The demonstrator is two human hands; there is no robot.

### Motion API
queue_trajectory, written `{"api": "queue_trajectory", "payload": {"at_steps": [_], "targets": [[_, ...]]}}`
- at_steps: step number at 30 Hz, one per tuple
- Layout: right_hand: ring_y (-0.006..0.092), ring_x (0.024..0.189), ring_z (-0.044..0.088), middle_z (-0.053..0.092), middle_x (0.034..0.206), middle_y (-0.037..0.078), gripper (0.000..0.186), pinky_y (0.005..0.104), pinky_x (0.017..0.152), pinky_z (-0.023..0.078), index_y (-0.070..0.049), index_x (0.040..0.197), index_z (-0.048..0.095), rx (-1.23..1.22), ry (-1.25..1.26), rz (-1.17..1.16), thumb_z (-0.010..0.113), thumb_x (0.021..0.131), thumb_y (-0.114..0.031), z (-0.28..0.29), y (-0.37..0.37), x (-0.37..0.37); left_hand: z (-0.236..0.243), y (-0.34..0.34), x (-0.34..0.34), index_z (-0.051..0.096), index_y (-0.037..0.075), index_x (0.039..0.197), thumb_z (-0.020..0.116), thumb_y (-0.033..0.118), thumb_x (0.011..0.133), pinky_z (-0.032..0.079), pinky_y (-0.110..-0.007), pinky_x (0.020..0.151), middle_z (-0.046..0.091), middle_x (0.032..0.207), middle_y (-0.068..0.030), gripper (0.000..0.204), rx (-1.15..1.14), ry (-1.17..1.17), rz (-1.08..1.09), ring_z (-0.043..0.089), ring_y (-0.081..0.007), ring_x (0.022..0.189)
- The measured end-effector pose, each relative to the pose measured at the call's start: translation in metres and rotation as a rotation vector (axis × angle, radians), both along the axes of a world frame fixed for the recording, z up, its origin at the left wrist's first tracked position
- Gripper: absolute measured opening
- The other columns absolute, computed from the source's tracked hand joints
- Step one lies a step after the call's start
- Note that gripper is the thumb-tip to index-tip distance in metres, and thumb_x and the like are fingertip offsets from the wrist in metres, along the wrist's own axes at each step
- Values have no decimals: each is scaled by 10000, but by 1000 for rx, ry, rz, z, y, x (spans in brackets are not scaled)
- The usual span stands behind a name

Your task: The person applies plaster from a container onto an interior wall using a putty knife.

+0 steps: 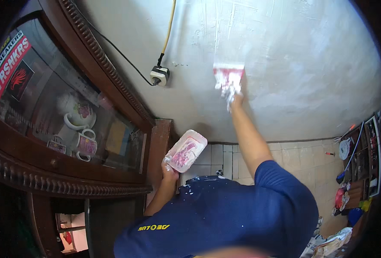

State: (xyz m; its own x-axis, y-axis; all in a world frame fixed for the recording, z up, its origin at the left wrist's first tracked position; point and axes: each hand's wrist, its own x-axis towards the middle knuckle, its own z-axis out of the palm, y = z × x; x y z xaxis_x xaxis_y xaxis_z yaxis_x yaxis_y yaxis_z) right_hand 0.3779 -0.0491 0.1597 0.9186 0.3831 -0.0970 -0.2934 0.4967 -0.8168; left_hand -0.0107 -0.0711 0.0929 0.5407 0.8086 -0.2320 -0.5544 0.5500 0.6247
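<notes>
My right hand (235,100), smeared with white putty, grips a wide putty knife (229,74) with a red, putty-covered body. Its straight edge rests against the pale grey wall (302,81), where streaks and ridges of filler show above. Lower and to the left, my left hand (169,170) is closed around the side of a shallow rectangular tray (200,138). Pinkish residue and white putty coat the inside of this tray. The fingers of my left hand are partly hidden by it, and white smears mark them.
A dark wooden glass cabinet (132,88) with cups and a teapot inside stands close on my left. A socket block (159,76) hangs by a yellow cable on the wall. Tiled floor (302,161) lies below, with a cluttered shelf (360,161) at right.
</notes>
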Motion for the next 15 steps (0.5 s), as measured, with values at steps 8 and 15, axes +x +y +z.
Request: {"api": "queue_trajectory", "payload": {"at_steps": [8,15], "targets": [[201,589,592,600,756,67,286,323,495,484,-29,1022,550,-14,-42,321,506,899,-283,18,-31,-83,17,-10,-5,456,-44,1240,479,270,781,453,-456,945,534,1202,-215,557,-23,34,53,555,-341,1076],[128,469,505,575,675,77,165,273,426,415,34,952,582,243,-536,57,554,871,-107,243,3,-31,28,-16,12,458,-38,1237,462,247,802,466,-470,927,526,1210,-220,520,-52,87,75,554,-343,1074]]}}
